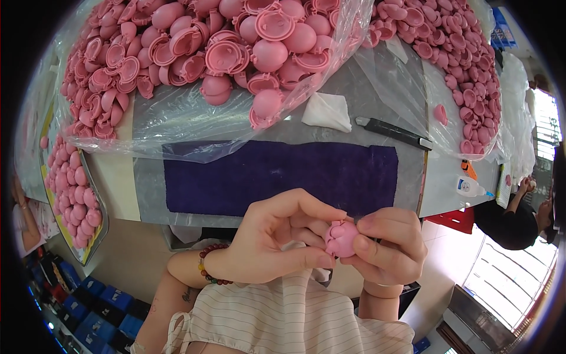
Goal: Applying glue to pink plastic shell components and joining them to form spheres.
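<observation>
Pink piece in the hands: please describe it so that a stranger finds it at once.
Find the dark purple cloth. Below its right half, the left hand and right hand meet at a small rounded pink piece. Unlike the pink shells heaped beyond the cloth, it is being held.

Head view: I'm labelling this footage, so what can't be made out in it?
All in the head view:
Underside of the pink piece: turned away, hidden by the right hand's fingers.
Upper end of the large pink pile: cut off by the top edge.
Person at the left: partly lost at the dark rim.
Print on the white bottle: too small.
</observation>
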Motion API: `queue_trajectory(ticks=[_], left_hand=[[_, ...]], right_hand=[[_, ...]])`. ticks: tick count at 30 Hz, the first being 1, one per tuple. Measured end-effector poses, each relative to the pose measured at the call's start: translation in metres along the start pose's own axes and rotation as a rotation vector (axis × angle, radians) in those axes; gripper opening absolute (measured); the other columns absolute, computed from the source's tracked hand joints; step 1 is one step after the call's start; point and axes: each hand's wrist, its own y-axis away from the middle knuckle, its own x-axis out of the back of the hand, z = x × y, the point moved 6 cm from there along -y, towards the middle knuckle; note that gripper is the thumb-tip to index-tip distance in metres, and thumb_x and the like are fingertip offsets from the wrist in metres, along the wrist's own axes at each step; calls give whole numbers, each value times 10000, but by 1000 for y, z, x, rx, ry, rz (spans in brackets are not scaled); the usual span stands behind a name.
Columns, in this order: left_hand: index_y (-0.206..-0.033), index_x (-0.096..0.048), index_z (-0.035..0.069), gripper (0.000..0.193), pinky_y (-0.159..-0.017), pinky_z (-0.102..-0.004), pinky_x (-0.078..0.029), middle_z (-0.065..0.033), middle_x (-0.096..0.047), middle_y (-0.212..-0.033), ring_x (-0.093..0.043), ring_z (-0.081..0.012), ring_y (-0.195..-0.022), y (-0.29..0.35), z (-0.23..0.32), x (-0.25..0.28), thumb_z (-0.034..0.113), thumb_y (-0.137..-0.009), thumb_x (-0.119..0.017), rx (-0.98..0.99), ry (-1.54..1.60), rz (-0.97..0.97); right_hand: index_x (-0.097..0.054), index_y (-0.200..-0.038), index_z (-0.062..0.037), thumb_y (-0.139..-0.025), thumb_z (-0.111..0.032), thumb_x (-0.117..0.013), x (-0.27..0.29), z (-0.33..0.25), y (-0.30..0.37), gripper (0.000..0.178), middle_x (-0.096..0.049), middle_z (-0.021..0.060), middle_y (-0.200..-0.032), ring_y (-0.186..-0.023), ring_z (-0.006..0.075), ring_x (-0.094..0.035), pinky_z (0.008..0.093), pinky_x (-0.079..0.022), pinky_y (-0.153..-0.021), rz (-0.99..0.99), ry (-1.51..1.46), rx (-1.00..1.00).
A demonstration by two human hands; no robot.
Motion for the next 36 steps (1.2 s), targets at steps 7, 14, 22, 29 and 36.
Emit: queue_trajectory(ticks=[7,14,22,29,36], left_hand=[[-1029,-446,-23,463,-885,-331,-412,-156,-479,-1100,-492,-204,-1033,-1,-3,0,10,-649,-708,73,93,31],[-1151,-379,1,616,-940,-364,-332,-202,-365,-1227,-402,-249,-1126,-6,10,0,130,-659,-726,-146,-178,0],[-1081,-494,-27,441,-871,-335,-392,-205,-468,-1148,-482,-259,-1055,-7,14,-2,99,-698,-671,-262,-446,-61],[-1034,-509,-41,391,-870,-340,-395,-236,-463,-1129,-478,-268,-1058,-4,17,0,131,-719,-665,-305,-466,-35],[-1048,-506,-35,440,-848,-328,-410,-226,-457,-1142,-495,-274,-1037,-7,19,3,178,-706,-680,-275,-481,-2]], right_hand=[[-606,-876,-81,-576,-121,-741,-4,-8,-7,331,-556,64,-894,-726,189,-561,259,-490,-578,101,41,49],[-574,-920,-11,-668,-189,-695,-11,7,-4,332,-575,134,-891,-724,240,-565,300,-472,-618,98,-370,-167],[-573,-928,2,-721,-218,-646,-24,14,1,310,-585,148,-875,-685,235,-566,292,-453,-598,-5,-517,-166],[-585,-911,-13,-713,-180,-649,-27,10,-4,267,-590,131,-849,-649,220,-556,284,-444,-578,-11,-484,-118],[-585,-896,5,-692,-199,-671,-26,15,-6,302,-594,124,-845,-647,216,-556,283,-444,-579,-70,-518,-158]])
